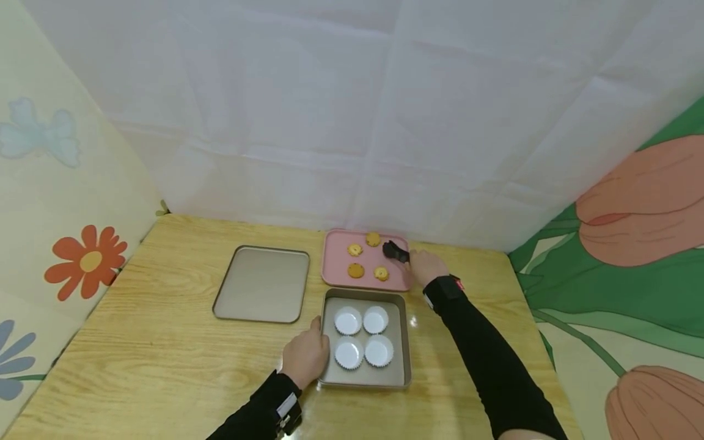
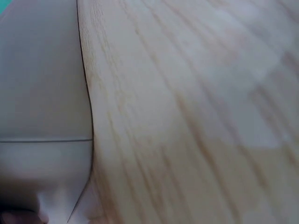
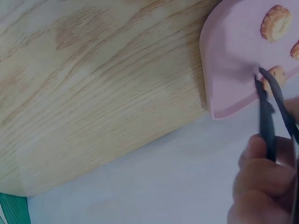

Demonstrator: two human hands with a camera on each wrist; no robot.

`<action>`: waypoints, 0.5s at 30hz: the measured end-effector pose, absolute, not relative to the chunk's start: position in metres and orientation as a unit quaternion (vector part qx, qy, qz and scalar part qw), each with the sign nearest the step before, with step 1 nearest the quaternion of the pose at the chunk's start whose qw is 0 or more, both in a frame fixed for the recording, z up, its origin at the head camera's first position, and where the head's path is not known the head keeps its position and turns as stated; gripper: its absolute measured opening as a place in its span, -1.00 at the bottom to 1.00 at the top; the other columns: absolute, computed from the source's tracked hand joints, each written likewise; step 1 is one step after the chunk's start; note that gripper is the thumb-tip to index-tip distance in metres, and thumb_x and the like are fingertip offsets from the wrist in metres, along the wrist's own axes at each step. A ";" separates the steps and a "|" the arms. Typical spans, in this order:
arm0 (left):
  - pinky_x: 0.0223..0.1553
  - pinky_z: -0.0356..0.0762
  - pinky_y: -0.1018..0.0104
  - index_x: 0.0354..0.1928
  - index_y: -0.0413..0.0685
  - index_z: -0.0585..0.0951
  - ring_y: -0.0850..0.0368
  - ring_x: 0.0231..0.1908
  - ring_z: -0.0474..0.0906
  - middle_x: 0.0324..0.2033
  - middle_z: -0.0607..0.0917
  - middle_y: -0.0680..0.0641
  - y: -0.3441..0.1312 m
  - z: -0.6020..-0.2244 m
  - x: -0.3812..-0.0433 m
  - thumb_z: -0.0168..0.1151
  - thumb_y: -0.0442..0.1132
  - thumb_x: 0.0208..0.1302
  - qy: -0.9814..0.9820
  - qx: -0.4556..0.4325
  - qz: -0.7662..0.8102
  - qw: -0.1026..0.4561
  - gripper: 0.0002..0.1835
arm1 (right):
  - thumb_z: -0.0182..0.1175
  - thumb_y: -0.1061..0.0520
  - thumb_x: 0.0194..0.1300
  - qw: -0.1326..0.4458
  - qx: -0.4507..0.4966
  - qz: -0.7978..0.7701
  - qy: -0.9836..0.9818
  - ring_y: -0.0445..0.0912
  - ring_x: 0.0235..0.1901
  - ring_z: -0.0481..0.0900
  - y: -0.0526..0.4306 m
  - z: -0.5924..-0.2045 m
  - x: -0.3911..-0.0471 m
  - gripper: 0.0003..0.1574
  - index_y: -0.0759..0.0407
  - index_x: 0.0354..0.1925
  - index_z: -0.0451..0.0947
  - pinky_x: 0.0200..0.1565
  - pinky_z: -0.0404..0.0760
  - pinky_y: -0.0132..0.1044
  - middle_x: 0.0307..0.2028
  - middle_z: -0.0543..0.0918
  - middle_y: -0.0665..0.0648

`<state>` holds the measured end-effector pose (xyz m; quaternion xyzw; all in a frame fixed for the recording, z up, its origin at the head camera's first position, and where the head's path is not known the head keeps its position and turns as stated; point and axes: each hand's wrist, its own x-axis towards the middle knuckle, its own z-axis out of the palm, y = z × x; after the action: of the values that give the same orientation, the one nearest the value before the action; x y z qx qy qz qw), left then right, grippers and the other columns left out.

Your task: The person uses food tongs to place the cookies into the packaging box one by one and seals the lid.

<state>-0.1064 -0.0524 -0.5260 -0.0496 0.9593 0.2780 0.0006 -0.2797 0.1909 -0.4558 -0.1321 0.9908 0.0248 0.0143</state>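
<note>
My left hand holds the left rim of a square metal baking pan. Inside the pan several white fluted baking cups stand in two rows. Only a fingertip against the pan's wall shows in the left wrist view. Black tongs are in the grip of my right hand, over the right part of a pink tray. Several small cookies lie spread on that tray. In the right wrist view the tips of the tongs are slightly apart, close to a cookie, with nothing visible between them.
A flat, square metal lid or tray lies on the wooden table, left of the pink tray. White cloth hangs behind the table's back edge. Patterned panels stand on both sides.
</note>
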 end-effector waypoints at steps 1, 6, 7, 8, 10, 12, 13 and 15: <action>-0.58 0.42 0.04 0.15 -0.26 0.42 -0.21 -0.49 0.61 -0.37 0.69 -0.29 -0.053 -0.526 -0.107 -0.11 -0.19 0.19 0.959 -0.050 0.278 -0.001 -0.51 | 0.12 0.00 0.24 0.013 -0.137 0.027 0.990 0.09 -0.50 0.58 0.191 -0.455 -0.280 -0.64 0.32 -0.25 0.49 -0.46 0.53 -0.04 -0.45 0.60 0.26; -0.57 0.43 0.04 0.15 -0.26 0.41 -0.21 -0.49 0.61 -0.35 0.70 -0.28 -0.056 -0.526 -0.108 -0.12 -0.18 0.18 0.960 -0.052 0.276 0.000 -0.50 | 0.13 -0.06 0.22 0.002 -0.138 0.034 0.990 0.07 -0.51 0.58 0.187 -0.454 -0.284 -0.59 0.30 -0.25 0.48 -0.47 0.53 -0.04 -0.46 0.60 0.25; -0.57 0.43 0.03 0.15 -0.26 0.41 -0.21 -0.48 0.61 -0.35 0.70 -0.28 -0.056 -0.526 -0.108 -0.12 -0.18 0.18 0.960 -0.052 0.276 0.000 -0.50 | 0.13 -0.07 0.22 -0.002 -0.137 0.033 0.990 0.08 -0.49 0.59 0.186 -0.455 -0.285 -0.58 0.30 -0.24 0.48 -0.46 0.54 -0.04 -0.45 0.61 0.25; -0.56 0.44 0.03 0.15 -0.26 0.41 -0.21 -0.47 0.62 -0.34 0.70 -0.28 -0.056 -0.526 -0.108 -0.12 -0.18 0.19 0.960 -0.053 0.275 0.002 -0.50 | 0.13 -0.08 0.21 -0.007 -0.136 0.031 0.990 0.09 -0.47 0.60 0.183 -0.455 -0.286 -0.56 0.31 -0.23 0.48 -0.45 0.55 -0.03 -0.45 0.62 0.25; -0.55 0.44 0.02 0.16 -0.26 0.41 -0.21 -0.46 0.62 -0.33 0.70 -0.29 -0.056 -0.526 -0.107 -0.13 -0.18 0.19 0.960 -0.055 0.276 0.003 -0.49 | 0.12 -0.10 0.21 -0.013 -0.133 0.031 0.991 0.10 -0.42 0.63 0.178 -0.456 -0.288 -0.52 0.32 -0.20 0.49 -0.41 0.57 -0.02 -0.42 0.63 0.26; -0.56 0.44 0.03 0.16 -0.26 0.41 -0.21 -0.46 0.62 -0.34 0.69 -0.29 -0.055 -0.525 -0.106 -0.12 -0.18 0.19 0.959 -0.055 0.277 0.005 -0.49 | 0.12 -0.12 0.20 -0.021 -0.131 0.032 0.991 0.12 -0.40 0.64 0.173 -0.457 -0.290 -0.49 0.33 -0.18 0.50 -0.40 0.58 -0.01 -0.40 0.65 0.27; -0.57 0.43 0.04 0.16 -0.26 0.41 -0.21 -0.46 0.62 -0.34 0.70 -0.29 -0.054 -0.525 -0.106 -0.12 -0.19 0.19 0.959 -0.054 0.278 0.006 -0.49 | 0.11 -0.13 0.21 -0.022 -0.128 0.038 0.991 0.11 -0.40 0.64 0.170 -0.457 -0.291 -0.48 0.32 -0.17 0.50 -0.41 0.58 -0.02 -0.40 0.65 0.26; -0.58 0.42 0.05 0.16 -0.27 0.41 -0.20 -0.48 0.61 -0.35 0.70 -0.28 -0.053 -0.524 -0.106 -0.11 -0.19 0.18 0.960 -0.051 0.277 0.007 -0.50 | 0.12 -0.14 0.20 -0.028 -0.119 0.047 0.991 0.11 -0.40 0.64 0.165 -0.458 -0.292 -0.47 0.32 -0.18 0.51 -0.42 0.58 -0.03 -0.39 0.65 0.25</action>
<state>-0.1055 -0.0526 -0.5244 -0.0506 0.9595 0.2769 0.0075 -0.2919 0.1654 -0.4576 -0.1194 0.9914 0.0467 -0.0279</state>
